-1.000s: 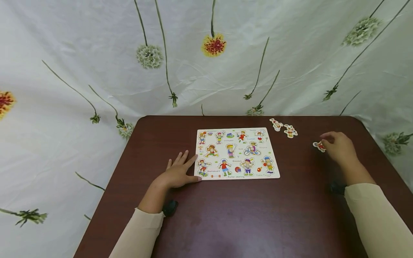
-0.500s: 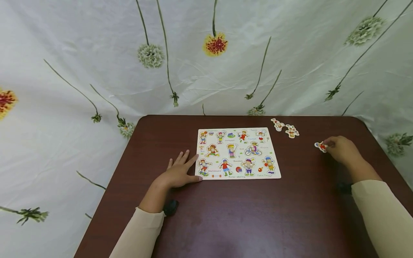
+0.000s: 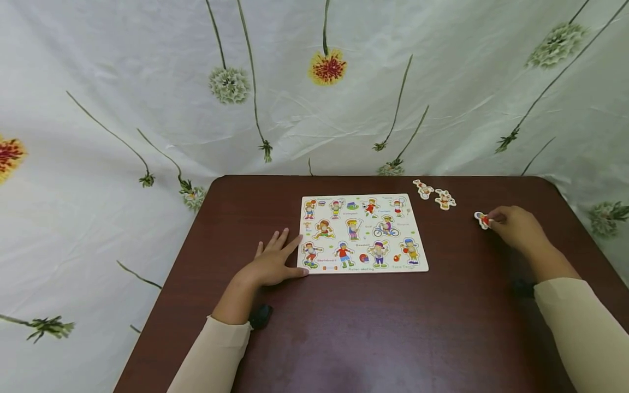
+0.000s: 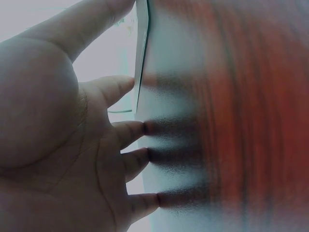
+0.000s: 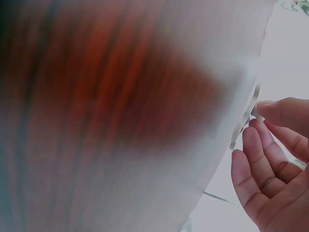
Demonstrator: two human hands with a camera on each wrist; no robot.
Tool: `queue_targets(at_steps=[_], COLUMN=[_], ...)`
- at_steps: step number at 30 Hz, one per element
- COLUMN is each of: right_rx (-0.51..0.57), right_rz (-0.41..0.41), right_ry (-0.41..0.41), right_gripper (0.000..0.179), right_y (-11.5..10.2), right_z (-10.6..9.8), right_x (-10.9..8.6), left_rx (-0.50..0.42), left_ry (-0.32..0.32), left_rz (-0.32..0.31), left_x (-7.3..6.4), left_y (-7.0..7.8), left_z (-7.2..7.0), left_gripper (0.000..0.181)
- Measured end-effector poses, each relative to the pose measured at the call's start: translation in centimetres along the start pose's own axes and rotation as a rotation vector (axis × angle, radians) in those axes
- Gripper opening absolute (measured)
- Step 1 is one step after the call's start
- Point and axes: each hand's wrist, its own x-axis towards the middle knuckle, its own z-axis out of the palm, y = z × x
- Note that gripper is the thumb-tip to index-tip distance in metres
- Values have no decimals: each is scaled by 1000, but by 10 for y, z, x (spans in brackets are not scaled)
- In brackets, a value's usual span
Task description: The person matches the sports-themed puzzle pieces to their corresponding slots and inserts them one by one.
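A white puzzle board (image 3: 363, 234) printed with small sports figures lies flat on the table. My left hand (image 3: 269, 265) is spread at its left edge, thumb and index finger touching the rim; the left wrist view shows the other fingertips (image 4: 140, 157) down on the tabletop. Over at the right, my right hand (image 3: 518, 228) pinches a figure-shaped puzzle piece (image 3: 482, 220) in red and blue. In the right wrist view that piece (image 5: 245, 117) appears edge-on, with thumb and fingers at a small knob on it.
Two more puzzle pieces, one (image 3: 423, 189) beside the other (image 3: 445, 200), lie near the table's back edge, right of the board. The dark brown table (image 3: 344, 333) ends at a white flowered cloth (image 3: 275, 131) hanging behind it.
My right hand has closed its fingers on the puzzle piece, which has turned and shifted slightly to the left. My left hand stays at the board's edge.
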Motion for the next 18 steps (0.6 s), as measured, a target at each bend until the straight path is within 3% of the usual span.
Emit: queue_targets(at_steps=[8,18], right_rx=[60,110], right_rz=[-38,-78], right_ry=[76,100], right_gripper=[24,21], right_y=[-21,-64], right_z=[4,14], right_x=[-6,-13], left_rx=[7,20], left_ry=[1,4], left_rz=[2,-1], left_x=[0,2], left_y=[0,-1], left_z=[1,1], left_gripper=[93,93])
